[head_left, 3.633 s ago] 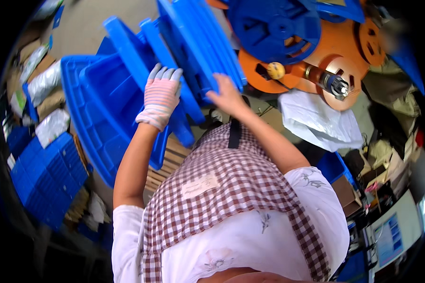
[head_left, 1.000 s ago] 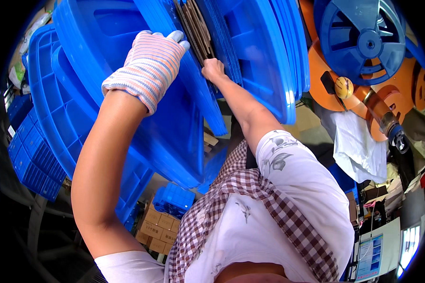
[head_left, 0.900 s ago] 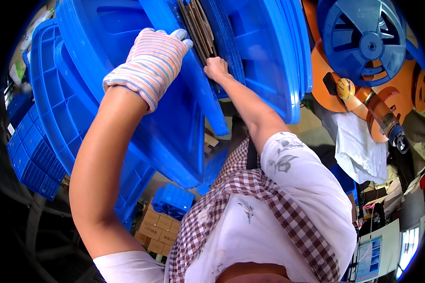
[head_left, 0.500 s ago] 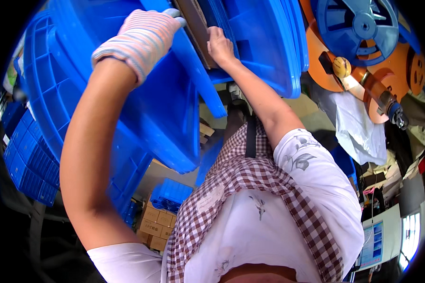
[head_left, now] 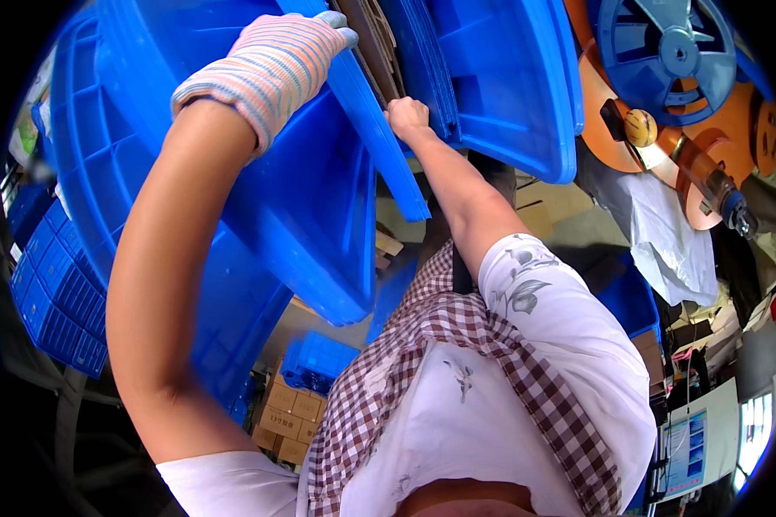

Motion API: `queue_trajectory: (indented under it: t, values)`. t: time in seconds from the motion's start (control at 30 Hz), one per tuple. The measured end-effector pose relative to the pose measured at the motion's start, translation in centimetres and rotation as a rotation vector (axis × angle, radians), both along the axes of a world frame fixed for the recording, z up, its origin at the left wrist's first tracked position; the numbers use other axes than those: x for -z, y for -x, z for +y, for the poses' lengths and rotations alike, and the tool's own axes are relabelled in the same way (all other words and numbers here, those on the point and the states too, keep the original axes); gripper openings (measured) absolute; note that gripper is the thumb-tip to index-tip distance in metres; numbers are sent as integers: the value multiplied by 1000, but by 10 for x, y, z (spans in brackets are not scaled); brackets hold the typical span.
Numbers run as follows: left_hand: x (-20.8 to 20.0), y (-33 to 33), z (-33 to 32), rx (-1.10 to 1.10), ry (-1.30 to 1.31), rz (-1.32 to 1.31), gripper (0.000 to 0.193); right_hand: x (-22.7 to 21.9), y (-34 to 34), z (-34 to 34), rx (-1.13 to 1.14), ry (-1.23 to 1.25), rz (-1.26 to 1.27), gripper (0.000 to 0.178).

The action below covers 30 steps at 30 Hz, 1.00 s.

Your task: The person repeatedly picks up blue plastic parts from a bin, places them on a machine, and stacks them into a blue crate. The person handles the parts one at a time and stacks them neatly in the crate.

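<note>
My left hand (head_left: 276, 65), in a striped knitted glove, is closed over the upper edge of a long, flat blue plastic panel (head_left: 384, 142). My bare right hand (head_left: 408, 118) has its fingers curled against the lower end of several brown cardboard sheets (head_left: 372, 52). They stand on edge between that panel and a stack of blue sheets (head_left: 418, 60). Part of the right fingers' grip is hidden. Large blue plastic tubs flank them, one tub (head_left: 319, 233) below my left wrist and another tub (head_left: 517, 95) to the right.
At the upper right, a blue spoked reel (head_left: 680, 53) sits by orange discs (head_left: 599, 103) and a metal shaft (head_left: 707, 181). White plastic sheeting (head_left: 664, 233) hangs below. Ribbed blue crates (head_left: 60, 284) stand far left; cardboard boxes (head_left: 289, 418) sit low beside my left arm.
My right hand has slid down along the cardboard toward me, still closed. The left hand keeps its hold on the blue panel, and both have shifted slightly right in the view.
</note>
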State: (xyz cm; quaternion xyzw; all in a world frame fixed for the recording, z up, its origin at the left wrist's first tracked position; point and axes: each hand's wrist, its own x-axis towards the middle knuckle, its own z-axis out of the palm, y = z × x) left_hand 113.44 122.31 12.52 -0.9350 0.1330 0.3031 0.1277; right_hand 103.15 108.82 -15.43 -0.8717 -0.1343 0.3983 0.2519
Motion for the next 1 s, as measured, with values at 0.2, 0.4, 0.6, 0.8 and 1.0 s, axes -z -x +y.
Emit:
queue_trajectory:
  t: [0.2, 0.4, 0.6, 0.8, 1.0]
  values:
    - [-33, -21, -25, 184, -30, -8, 50, -131, -106, -5, -160, -61, -172, 20]
    - [-43, -16, -43, 34, -131, 133, 52, -127, -96, -16, -83, 39, -15, 25]
    - [-34, -20, -40, 4, -97, 114, 53, -77, -53, -1, 12, 56, 104, 33]
    - [-22, -22, -32, 41, -18, 62, 52, -55, -69, 10, -5, -38, -116, 31]
    - [-35, -21, -28, 41, 98, -8, 52, -143, -127, -7, -97, -69, -235, 26]
